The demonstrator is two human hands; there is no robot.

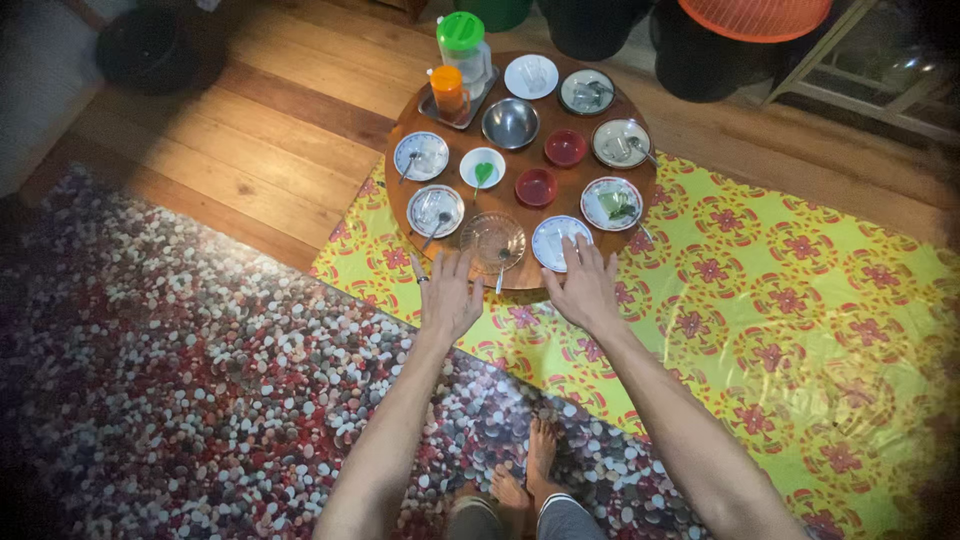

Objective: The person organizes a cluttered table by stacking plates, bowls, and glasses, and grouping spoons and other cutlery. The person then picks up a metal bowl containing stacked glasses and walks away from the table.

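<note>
We note a polished wooden tray (pixel 405 205), a shiny metal bowl (pixel 510 122), a clear glass dish (pixel 492 240), a glossy plastic mat (pixel 800 300), and matt floorboards (pixel 290 110).

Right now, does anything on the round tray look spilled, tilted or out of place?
Nothing looks spilled or damaged. The small bowls and plates sit upright on the round wooden tray. One oddity: a spoon by the clear glass bowl sticks out over the tray's near edge, between the left hand and right hand.
</note>
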